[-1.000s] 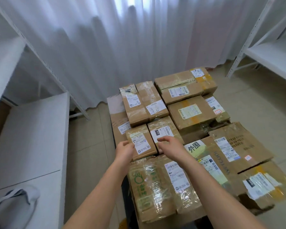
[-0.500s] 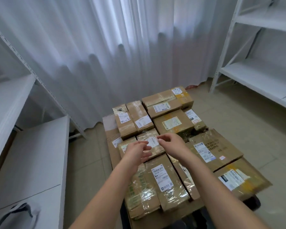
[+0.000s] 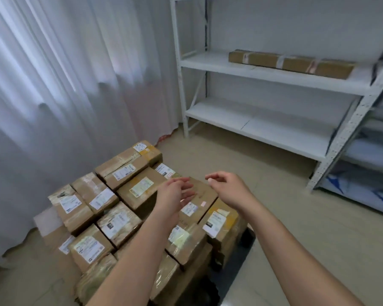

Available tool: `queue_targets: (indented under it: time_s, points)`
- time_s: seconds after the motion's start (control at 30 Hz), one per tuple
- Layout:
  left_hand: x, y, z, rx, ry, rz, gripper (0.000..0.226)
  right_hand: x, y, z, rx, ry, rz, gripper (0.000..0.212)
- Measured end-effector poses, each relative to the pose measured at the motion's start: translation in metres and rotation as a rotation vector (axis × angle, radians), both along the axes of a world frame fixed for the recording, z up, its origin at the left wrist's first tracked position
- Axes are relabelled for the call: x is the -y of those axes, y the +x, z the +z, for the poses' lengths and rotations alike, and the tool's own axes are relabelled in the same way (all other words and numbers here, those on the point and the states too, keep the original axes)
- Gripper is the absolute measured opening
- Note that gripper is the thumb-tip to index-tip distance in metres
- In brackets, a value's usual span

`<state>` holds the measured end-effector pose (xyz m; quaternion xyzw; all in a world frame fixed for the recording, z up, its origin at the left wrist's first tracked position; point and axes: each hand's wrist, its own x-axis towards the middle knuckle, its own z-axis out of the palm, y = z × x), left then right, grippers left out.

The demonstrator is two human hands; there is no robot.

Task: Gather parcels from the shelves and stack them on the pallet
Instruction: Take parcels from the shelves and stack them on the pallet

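here the stack of parcels (image 3: pixel 128 208) sits low on the tiled floor (image 3: pixel 296 228), brown cardboard boxes wrapped in clear tape and marked with white shipping labels, packed edge to edge in rows and layered more than one deep. the pallet (image 3: pixel 237 257) under them shows only as a dark edge at the near right corner of the stack. one more long parcel (image 3: pixel 290 62) lies flat on the upper board of the white metal shelving (image 3: pixel 263 76) to the right, well apart from the stack. the left hand (image 3: pixel 175 195) is held over the right part of the stack with its fingers stretched out and a little spread, gripping nothing; whether it touches the box beneath cannot be told. the right hand (image 3: pixel 228 191) hangs just beside it, over the stack's right edge, fingers loosely bent and thumb near the forefinger, with nothing between them. both bare forearms reach in from the bottom of the view. a white curtain (image 3: pixel 75 85) hangs behind the stack, and a second rack (image 3: pixel 376 164) with blue and white material on its boards stands at the far right.
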<state>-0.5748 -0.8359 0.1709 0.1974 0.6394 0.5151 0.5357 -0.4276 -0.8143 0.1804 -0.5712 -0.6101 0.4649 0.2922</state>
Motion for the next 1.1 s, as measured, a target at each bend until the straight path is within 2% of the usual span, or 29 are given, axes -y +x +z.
queue_targets:
  time_s: [0.27, 0.37, 0.63, 0.83, 1.1]
  points:
    - [-0.073, 0.179, 0.072, -0.034, 0.223, -0.200, 0.023, -0.037, 0.187, 0.060, -0.098, 0.231, -0.273, 0.021]
    - [-0.107, 0.274, 0.095, 0.009, 0.308, -0.285, 0.022, -0.053, 0.279, 0.081, -0.112, 0.328, -0.375, 0.024]
    - [-0.145, 0.527, 0.146, 0.084, 0.387, -0.618, 0.022, -0.046, 0.537, 0.128, -0.183, 0.503, -0.832, 0.036]
    - [-0.174, 0.665, 0.173, 0.090, 0.485, -0.831, 0.024, -0.042, 0.660, 0.140, -0.186, 0.562, -1.031, 0.043]
    - [-0.235, 0.838, 0.196, 0.194, 0.577, -1.043, 0.025, -0.085, 0.804, 0.167, -0.096, 0.661, -1.139, 0.042]
